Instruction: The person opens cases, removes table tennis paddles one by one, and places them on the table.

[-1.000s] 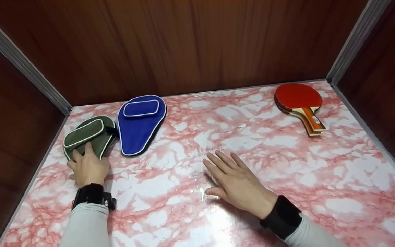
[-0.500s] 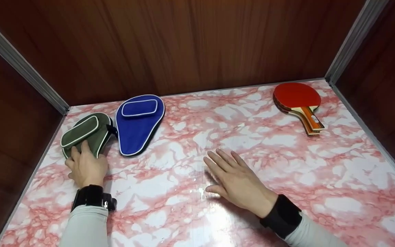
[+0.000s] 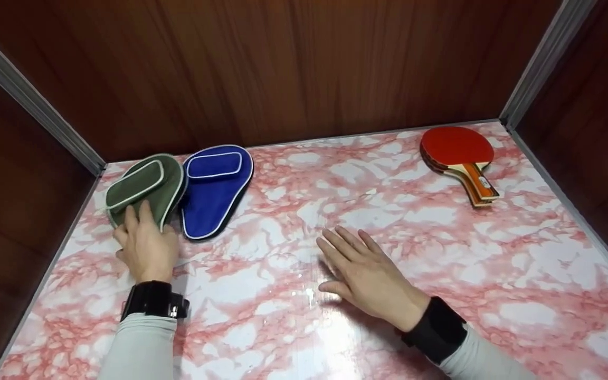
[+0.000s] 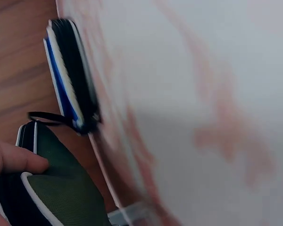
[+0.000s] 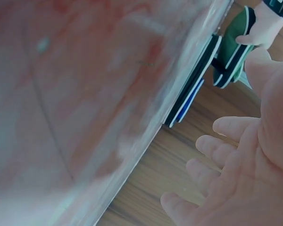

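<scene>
My left hand (image 3: pixel 148 248) grips the narrow end of a green table tennis paddle case (image 3: pixel 164 184) with white piping, fingers over its top and thumb at its side. In the left wrist view the thumb presses into the green cloth, and a black strap runs from the case. The right wrist view shows the green case (image 5: pixel 238 35) raised off the table. Beside it, partly overlapped in the head view, lies a blue paddle case (image 3: pixel 211 198) with a zipped pocket. My right hand (image 3: pixel 370 277) is held palm down with fingers spread, holding nothing.
Two stacked table tennis paddles (image 3: pixel 457 148), the upper one red-faced, lie at the back right, handles toward the front. The pink-and-white marbled table (image 3: pixel 283 264) is bordered by dark wood-grain panels (image 3: pixel 304 68) at the back and both sides.
My left hand has shifted the green case up and to the right, so that it now overlaps the blue case's edge in the head view. The right hand has barely moved.
</scene>
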Action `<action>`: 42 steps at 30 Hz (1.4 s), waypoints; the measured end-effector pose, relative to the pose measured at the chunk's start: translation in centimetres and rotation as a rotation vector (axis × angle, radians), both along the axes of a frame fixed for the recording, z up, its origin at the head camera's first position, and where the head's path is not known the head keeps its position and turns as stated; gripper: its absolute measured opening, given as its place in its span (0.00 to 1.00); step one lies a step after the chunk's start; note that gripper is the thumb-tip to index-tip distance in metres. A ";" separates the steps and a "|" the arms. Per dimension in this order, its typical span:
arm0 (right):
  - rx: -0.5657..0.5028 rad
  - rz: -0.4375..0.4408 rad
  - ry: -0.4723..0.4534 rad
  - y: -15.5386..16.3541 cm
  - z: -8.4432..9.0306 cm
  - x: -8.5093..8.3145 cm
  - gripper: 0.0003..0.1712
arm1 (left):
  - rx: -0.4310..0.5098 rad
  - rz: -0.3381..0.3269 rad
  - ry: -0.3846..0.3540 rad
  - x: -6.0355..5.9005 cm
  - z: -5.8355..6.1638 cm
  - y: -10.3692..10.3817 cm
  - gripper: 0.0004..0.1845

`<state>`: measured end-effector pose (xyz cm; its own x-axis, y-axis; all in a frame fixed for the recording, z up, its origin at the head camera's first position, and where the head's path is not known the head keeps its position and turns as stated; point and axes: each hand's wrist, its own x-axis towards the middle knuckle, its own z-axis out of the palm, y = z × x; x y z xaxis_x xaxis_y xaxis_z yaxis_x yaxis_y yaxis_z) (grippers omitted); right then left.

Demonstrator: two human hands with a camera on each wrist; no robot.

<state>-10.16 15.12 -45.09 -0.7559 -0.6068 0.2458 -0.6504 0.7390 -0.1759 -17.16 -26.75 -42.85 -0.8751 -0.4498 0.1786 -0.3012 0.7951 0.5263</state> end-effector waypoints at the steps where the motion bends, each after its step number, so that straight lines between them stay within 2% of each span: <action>1: -0.003 -0.004 -0.002 0.1 0.1 -0.1 0.50 | -0.004 -0.014 0.011 -0.1 0.2 0.4 0.39; 7: -0.009 -0.044 0.010 1.2 0.5 -0.5 0.50 | -0.039 -0.091 0.055 0.0 0.8 3.1 0.39; 11: -0.008 -0.104 0.014 2.6 0.8 -0.7 0.50 | -0.051 -0.141 0.092 0.1 1.0 4.8 0.39; 16: -0.043 -0.189 -0.013 4.4 1.2 -0.9 0.49 | -0.061 -0.220 0.125 0.3 1.1 7.0 0.39; 23: -0.057 -0.237 -0.041 6.3 1.4 -1.4 0.48 | -0.123 -0.332 0.158 0.8 1.2 10.5 0.41; 32: -0.080 -0.290 -0.089 8.1 1.7 -1.7 0.48 | -0.199 -0.508 0.200 2.4 0.4 15.0 0.42; 36: -0.076 -0.310 -0.114 8.7 2.0 -2.0 0.48 | -0.209 -0.585 0.222 3.1 -0.1 16.4 0.41; 42: -0.084 -0.336 -0.175 9.5 1.7 -2.6 0.50 | -0.223 -0.739 0.235 4.1 -0.9 17.8 0.41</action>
